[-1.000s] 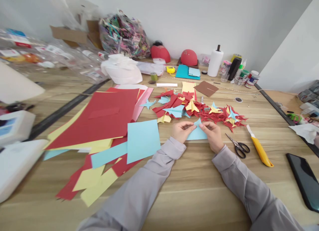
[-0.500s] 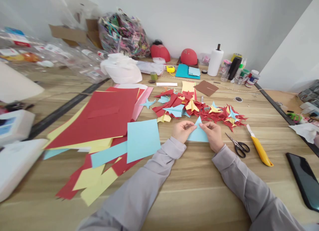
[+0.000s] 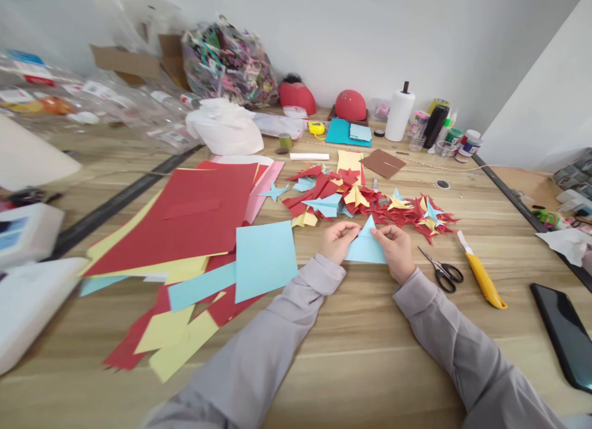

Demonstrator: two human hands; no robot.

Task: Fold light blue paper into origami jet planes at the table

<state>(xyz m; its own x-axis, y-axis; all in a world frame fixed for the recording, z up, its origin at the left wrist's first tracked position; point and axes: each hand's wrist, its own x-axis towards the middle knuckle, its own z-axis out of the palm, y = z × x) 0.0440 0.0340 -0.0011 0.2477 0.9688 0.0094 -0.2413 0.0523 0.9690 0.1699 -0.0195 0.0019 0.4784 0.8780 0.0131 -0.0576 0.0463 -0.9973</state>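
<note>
A partly folded sheet of light-blue paper (image 3: 365, 250) with a pointed top lies between my two hands on the wooden table. My right hand (image 3: 395, 249) pinches its right edge, thumb on top. My left hand (image 3: 339, 243) is at the paper's left edge with thumb and forefinger pressed together; the fingertips seem to hold that edge. Just beyond the hands is a heap of folded paper pieces (image 3: 333, 192) in red, yellow and blue. A flat blue sheet (image 3: 267, 261) lies left of my left hand.
Black-handled scissors (image 3: 444, 273) and a yellow utility knife (image 3: 485, 280) lie to the right, with a phone (image 3: 564, 333) farther out. Large red sheets (image 3: 198, 216) and paper strips cover the left side. Bottles, pincushions and bags line the wall.
My left thumb and fingertips have shifted slightly left, away from the paper's peak, uncovering more of its left side. My right hand keeps its place.
</note>
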